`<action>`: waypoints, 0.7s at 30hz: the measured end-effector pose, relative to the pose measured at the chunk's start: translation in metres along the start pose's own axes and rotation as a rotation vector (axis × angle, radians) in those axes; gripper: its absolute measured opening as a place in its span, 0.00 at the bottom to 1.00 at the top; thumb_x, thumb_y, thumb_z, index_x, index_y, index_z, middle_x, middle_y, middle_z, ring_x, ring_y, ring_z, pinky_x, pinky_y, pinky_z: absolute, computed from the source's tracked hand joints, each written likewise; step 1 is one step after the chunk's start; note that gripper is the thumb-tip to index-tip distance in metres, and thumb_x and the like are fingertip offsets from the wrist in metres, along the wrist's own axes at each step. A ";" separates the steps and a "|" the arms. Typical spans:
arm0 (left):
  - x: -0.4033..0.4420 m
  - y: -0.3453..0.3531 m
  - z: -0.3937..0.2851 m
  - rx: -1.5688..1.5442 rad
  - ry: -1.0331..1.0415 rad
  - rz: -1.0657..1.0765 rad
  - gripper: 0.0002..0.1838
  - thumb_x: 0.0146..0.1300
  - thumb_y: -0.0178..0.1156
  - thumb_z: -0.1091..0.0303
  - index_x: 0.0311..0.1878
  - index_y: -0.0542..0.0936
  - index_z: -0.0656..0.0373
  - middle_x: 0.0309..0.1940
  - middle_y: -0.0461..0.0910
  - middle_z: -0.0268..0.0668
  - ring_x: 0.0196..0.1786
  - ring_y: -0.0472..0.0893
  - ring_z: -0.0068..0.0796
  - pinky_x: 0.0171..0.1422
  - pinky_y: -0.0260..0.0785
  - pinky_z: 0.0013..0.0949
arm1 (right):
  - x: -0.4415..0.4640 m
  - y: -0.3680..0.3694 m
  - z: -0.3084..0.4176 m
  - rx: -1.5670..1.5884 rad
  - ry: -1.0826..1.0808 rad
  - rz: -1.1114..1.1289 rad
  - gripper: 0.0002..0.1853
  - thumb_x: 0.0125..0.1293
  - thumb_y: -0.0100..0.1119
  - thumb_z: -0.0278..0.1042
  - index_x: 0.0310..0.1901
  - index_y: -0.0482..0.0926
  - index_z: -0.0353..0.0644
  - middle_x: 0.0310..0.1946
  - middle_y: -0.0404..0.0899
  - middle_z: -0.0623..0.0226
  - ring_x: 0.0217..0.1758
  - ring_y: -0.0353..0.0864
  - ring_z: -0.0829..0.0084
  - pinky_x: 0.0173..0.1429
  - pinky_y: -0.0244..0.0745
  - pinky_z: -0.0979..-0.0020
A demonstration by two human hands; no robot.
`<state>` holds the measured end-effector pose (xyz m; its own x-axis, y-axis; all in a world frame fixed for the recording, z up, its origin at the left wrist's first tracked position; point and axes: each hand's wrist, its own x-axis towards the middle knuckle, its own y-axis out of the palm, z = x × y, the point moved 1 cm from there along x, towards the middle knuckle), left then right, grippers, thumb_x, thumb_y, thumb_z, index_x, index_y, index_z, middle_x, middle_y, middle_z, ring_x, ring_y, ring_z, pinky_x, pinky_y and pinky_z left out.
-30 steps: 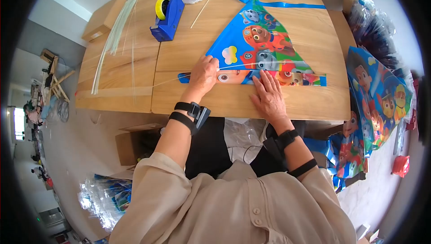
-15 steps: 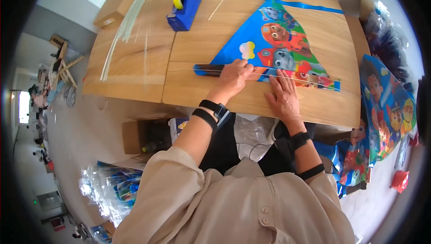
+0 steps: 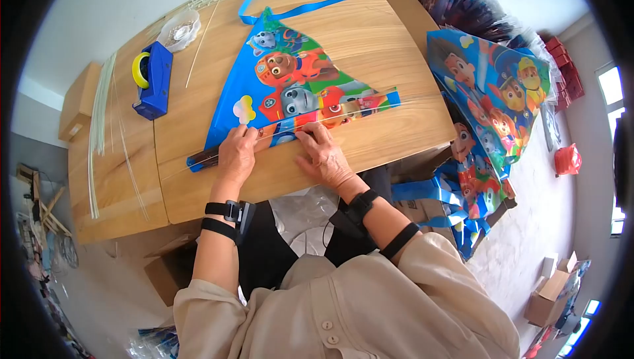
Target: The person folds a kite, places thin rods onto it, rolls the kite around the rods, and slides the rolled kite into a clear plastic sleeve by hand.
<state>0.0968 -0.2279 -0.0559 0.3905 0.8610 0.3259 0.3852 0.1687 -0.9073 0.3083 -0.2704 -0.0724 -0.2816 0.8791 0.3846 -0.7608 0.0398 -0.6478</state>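
Observation:
A blue triangular kite (image 3: 231,98) printed with cartoon dogs lies flat on the table, its folded lower edge toward me. A thin pale stick (image 3: 362,108) runs along that edge. My left hand (image 3: 236,153) is closed at the edge, left of its middle, with fingers pinched on the kite; whether the stick is also between them is hidden. My right hand (image 3: 325,156) rests on the same edge farther right, fingers bent onto the kite and thumb apart on the wood. Long blue ribbons (image 3: 317,6) stretch from the kite's green tip.
On the wooden table (image 3: 370,42) stand a blue tape dispenser (image 3: 155,80) with yellow tape and a clear plastic bowl (image 3: 179,31). Thin sticks (image 3: 99,134) lie at the left near a cardboard box (image 3: 79,101). More printed kites (image 3: 492,95) hang beyond the right edge.
My view has turned right, so the table appears shifted left and tilted. My right hand's fingers have gone from nearly flat to bent. My left hand stays closed at the kite's edge.

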 end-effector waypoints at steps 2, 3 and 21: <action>0.002 0.003 -0.002 0.012 0.002 -0.004 0.02 0.59 0.53 0.73 0.33 0.75 0.56 0.31 0.74 0.38 0.38 0.77 0.43 0.38 0.71 0.44 | -0.002 -0.002 -0.002 -0.026 0.002 -0.013 0.27 0.48 0.65 0.31 0.52 0.73 0.35 0.54 0.67 0.52 0.60 0.67 0.49 0.66 0.65 0.56; 0.006 0.004 -0.007 0.039 0.019 -0.002 0.02 0.60 0.54 0.72 0.33 0.75 0.56 0.30 0.74 0.38 0.38 0.77 0.43 0.37 0.71 0.44 | -0.003 0.002 -0.002 -0.036 -0.003 -0.019 0.28 0.48 0.66 0.32 0.54 0.73 0.35 0.55 0.66 0.51 0.61 0.66 0.49 0.66 0.65 0.56; 0.004 0.040 -0.017 -0.228 -0.083 -0.275 0.11 0.61 0.52 0.63 0.27 0.76 0.59 0.27 0.74 0.46 0.33 0.76 0.46 0.36 0.65 0.47 | -0.001 0.015 -0.005 -0.369 -0.130 0.051 0.24 0.59 0.56 0.30 0.59 0.71 0.37 0.63 0.66 0.51 0.67 0.64 0.49 0.71 0.58 0.54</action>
<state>0.1280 -0.2261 -0.0865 0.1807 0.8357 0.5186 0.6464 0.2966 -0.7030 0.2995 -0.2682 -0.0858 -0.4034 0.8179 0.4103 -0.4889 0.1864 -0.8522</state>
